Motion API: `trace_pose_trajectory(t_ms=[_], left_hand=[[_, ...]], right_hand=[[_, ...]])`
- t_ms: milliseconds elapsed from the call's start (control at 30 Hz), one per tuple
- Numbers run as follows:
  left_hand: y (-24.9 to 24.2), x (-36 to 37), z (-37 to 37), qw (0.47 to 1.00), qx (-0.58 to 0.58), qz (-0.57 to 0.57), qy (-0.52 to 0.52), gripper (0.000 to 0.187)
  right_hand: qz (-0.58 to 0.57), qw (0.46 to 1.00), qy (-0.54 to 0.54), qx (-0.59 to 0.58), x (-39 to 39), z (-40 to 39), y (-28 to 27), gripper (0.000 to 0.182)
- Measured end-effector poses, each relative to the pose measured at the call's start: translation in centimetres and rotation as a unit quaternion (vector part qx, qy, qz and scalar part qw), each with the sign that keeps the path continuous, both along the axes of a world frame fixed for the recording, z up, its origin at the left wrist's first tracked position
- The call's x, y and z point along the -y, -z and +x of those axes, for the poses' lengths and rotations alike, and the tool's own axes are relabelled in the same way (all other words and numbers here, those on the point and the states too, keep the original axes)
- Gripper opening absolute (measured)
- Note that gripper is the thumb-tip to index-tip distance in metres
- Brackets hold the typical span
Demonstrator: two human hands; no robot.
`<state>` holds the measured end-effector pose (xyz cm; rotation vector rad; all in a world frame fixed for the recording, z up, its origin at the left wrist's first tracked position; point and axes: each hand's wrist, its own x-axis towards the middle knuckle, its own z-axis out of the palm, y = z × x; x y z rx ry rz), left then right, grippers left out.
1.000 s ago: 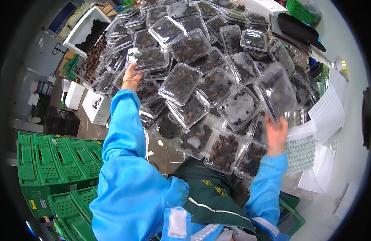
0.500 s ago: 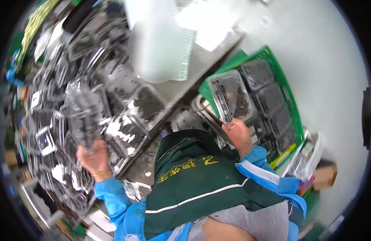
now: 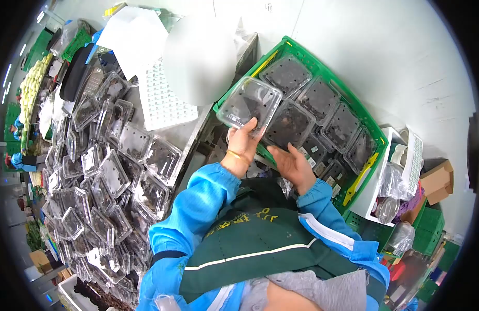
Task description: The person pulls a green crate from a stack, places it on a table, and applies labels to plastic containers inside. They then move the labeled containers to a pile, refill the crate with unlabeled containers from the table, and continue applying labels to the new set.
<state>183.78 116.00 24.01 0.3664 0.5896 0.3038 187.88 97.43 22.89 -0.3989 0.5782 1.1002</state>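
Observation:
My left hand [image 3: 241, 147] grips a clear plastic clamshell box [image 3: 251, 101] by its near edge, thumb on top. Small holes dot its lid, and dark contents show through. It overlaps the left corner of a green plastic crate [image 3: 371, 122]. Beside it my right hand [image 3: 294, 165] is open and holds nothing, fingers spread at the crate's near side. Close to those fingertips lies another clamshell box [image 3: 289, 124] among several similar filled ones in the crate. Labels show on some packs lower in the crate.
A large heap of clamshell boxes [image 3: 112, 176] covers the table on the left. A sheet of printed labels [image 3: 164, 98] lies at the table's far end. Right of the crate stand a white bin [image 3: 371, 207] with plastic bags and a cardboard box [image 3: 437, 182].
My left hand has carried a clamshell box from the heap rightward to the crate. My right hand has let go of the box it held over the crate. The view has turned.

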Motion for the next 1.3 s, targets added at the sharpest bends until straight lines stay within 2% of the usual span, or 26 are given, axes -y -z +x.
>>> trace_pose_trajectory(t_ms=[67, 100, 133, 167, 233, 300, 367, 400, 433, 467, 500, 567, 633, 700, 767, 833, 867, 900, 967, 1033, 1067, 1133, 1167, 1200, 1233, 1300], left_hand=[[0.0, 0.4, 1.0, 0.999, -0.026, 0.030, -0.019, 0.025], [0.0, 0.6, 1.3, 0.996, -0.050, 0.059, -0.037, 0.025], [-0.3, 0.8, 1.5, 0.995, -0.073, 0.056, -0.046, 0.025], [-0.7, 0.9, 1.4, 0.995, -0.074, 0.055, -0.047, 0.025], [-1.4, 1.3, 0.6, 0.995, -0.079, 0.061, -0.006, 0.023], [-2.1, 2.5, 0.1, 0.995, -0.071, 0.076, 0.012, 0.023], [-3.5, 3.2, -0.8, 0.984, -0.124, 0.117, 0.058, 0.036], [-3.0, 2.8, -1.3, 0.983, -0.103, 0.110, 0.108, 0.046], [-3.4, 2.9, -1.9, 0.979, -0.137, 0.116, 0.092, 0.062], [-2.6, 2.8, -2.5, 0.978, -0.150, 0.123, 0.078, 0.079], [-3.1, 2.3, -3.5, 0.976, -0.146, 0.135, 0.084, 0.081], [-3.7, 1.4, -5.7, 0.979, -0.127, 0.135, 0.090, 0.072], [-3.6, -0.4, -9.2, 0.977, -0.123, 0.159, 0.069, 0.062], [-5.3, -2.7, -13.2, 0.977, -0.129, 0.171, 0.001, 0.049], [-4.9, -5.7, -18.0, 0.963, -0.147, 0.204, -0.092, 0.045], [-4.7, -8.5, -23.3, 0.932, -0.211, 0.199, -0.217, 0.040], [-4.0, -9.5, -26.5, 0.902, -0.230, 0.231, -0.282, 0.039], [-5.2, -10.7, -29.0, 0.881, -0.273, 0.191, -0.335, 0.035], [-4.6, -13.1, -35.2, 0.821, -0.301, 0.241, -0.422, 0.032], [-5.9, -15.4, -41.0, 0.739, -0.376, 0.311, -0.464, 0.032], [-6.8, -16.3, -44.0, 0.700, -0.392, 0.350, -0.483, 0.033], [-6.3, -17.4, -51.7, 0.505, -0.493, 0.461, -0.538, 0.036], [-8.3, -16.1, -54.3, 0.462, -0.584, 0.395, -0.539, 0.042], [-8.3, -14.8, -58.4, 0.092, -0.769, 0.474, -0.419, 0.046], [-7.4, -13.0, -62.6, -0.042, -0.821, 0.374, -0.430, 0.059], [-2.5, -7.9, -70.8, 0.042, -0.856, 0.022, -0.515, 0.083]], right_hand=[[0.028, 0.999, -0.047, 0.000, 1.6, 0.6, 0.3, 0.047], [-0.081, 0.984, -0.073, 0.141, 2.2, 1.1, 0.3, 0.049], [-0.188, 0.937, -0.096, 0.278, 2.5, 1.3, 0.1, 0.051], [-0.188, 0.937, -0.097, 0.277, 1.8, 1.5, -1.2, 0.051], [-0.226, 0.944, -0.008, 0.242, -1.0, 2.2, -3.9, 0.049], [-0.224, 0.945, -0.025, 0.237, -3.2, 3.2, -3.0, 0.043], [-0.107, 0.919, -0.013, 0.378, -6.2, 4.5, 0.3, 0.038], [-0.107, 0.913, 0.043, 0.392, -7.4, 4.3, -0.5, 0.034], [-0.088, 0.933, 0.032, 0.348, -8.1, 5.5, 1.3, 0.032], [-0.137, 0.926, 0.045, 0.348, -9.2, 5.2, 0.2, 0.032], [-0.176, 0.908, 0.057, 0.376, -9.8, 5.9, 2.5, 0.033], [-0.220, 0.895, 0.068, 0.383, -11.0, 6.5, 5.2, 0.040], [-0.346, 0.847, -0.018, 0.402, -12.0, 6.3, 7.1, 0.045], [-0.335, 0.838, -0.034, 0.429, -11.5, 6.1, 5.2, 0.051], [-0.419, 0.645, -0.006, 0.639, -11.3, 5.2, 3.8, 0.049], [-0.387, 0.626, -0.030, 0.677, -13.8, 3.0, -0.3, 0.048], [-0.361, 0.609, -0.046, 0.704, -15.0, 1.4, -1.7, 0.046], [-0.287, 0.592, -0.081, 0.748, -17.3, 0.2, -2.1, 0.044], [-0.165, 0.714, -0.209, 0.648, -23.0, -5.2, -5.1, 0.043], [-0.084, 0.727, -0.335, 0.593, -29.0, -10.9, -4.5, 0.044], [-0.044, 0.711, -0.387, 0.585, -31.7, -13.8, -3.8, 0.047], [-0.010, 0.672, -0.475, 0.569, -36.4, -19.1, -2.6, 0.055], [-0.014, 0.651, -0.511, 0.561, -38.4, -21.3, -2.1, 0.059], [-0.024, 0.624, -0.536, 0.568, -40.1, -23.0, -1.1, 0.065], [-0.017, 0.617, -0.513, 0.597, -41.0, -24.5, -0.8, 0.067], [-0.035, 0.612, -0.532, 0.584, -42.6, -25.9, 0.1, 0.065]])
